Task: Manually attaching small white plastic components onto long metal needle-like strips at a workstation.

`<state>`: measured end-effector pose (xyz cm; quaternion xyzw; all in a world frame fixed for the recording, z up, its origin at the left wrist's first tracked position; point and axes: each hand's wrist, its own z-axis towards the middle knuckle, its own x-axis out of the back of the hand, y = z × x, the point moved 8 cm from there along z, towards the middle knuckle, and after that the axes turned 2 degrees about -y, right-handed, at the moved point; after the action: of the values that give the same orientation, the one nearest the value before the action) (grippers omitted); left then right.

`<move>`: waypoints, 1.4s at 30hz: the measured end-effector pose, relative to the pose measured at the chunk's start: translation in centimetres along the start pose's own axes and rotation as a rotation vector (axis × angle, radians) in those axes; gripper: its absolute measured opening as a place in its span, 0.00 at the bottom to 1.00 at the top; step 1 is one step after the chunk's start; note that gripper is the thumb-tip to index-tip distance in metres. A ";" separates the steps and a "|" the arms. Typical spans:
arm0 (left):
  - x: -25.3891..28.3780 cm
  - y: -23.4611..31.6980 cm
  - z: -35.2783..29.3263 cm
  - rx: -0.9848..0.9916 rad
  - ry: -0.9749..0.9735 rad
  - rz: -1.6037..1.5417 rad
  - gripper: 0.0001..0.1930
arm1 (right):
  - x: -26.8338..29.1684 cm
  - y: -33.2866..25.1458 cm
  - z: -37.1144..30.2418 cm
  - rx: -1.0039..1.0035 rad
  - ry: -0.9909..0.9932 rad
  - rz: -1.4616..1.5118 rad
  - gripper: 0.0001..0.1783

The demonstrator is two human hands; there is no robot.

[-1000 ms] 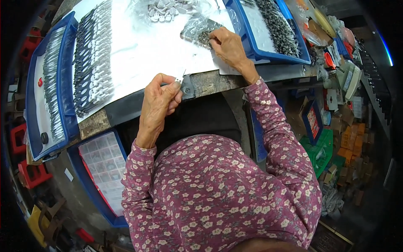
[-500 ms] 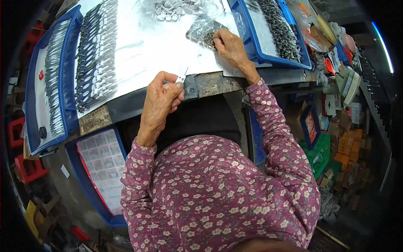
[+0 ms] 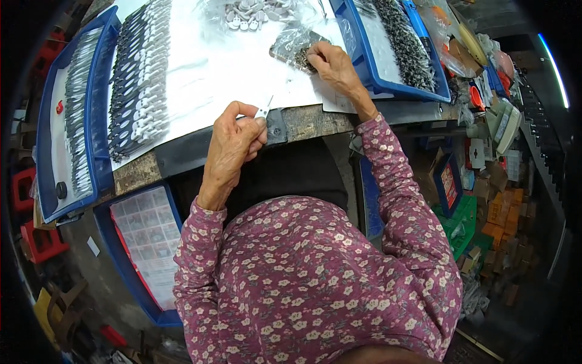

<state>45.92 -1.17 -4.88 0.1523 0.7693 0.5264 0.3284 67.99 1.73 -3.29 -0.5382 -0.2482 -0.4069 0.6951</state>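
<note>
Near the table's front edge, my left hand (image 3: 235,134) pinches a small white plastic piece (image 3: 262,113) between thumb and finger. A thin metal pin sticks up from that piece, pointing away from me. Farther out and to the right, my right hand (image 3: 334,68) has its fingertips pressed together in a heap of tiny brownish metal parts (image 3: 302,57). The heap lies on a clear plastic bag (image 3: 286,43) over something dark and flat. Whatever is between the right fingertips is too small to make out.
Loose grey-white plastic pieces (image 3: 248,15) lie at the far middle. Rows of black-and-white pieces (image 3: 140,79) stand on the left, beside a blue tray (image 3: 100,109) of thin metal parts. Another blue tray (image 3: 397,88) with dark-tipped parts borders the right hand. A lower blue bin (image 3: 173,318) stands below the table.
Hardly anything differs. My right fingertips have shifted very slightly at the heap, and my left hand still holds the white piece in the same place.
</note>
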 end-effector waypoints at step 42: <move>1.1 2.2 -1.9 -0.447 0.298 0.737 0.05 | -3.0 -14.7 -5.4 0.320 -0.012 0.152 0.14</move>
<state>43.61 -1.05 -2.77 0.2638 0.5701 0.7775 0.0296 53.60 -3.83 0.74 -0.4404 -0.2725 -0.3056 0.7990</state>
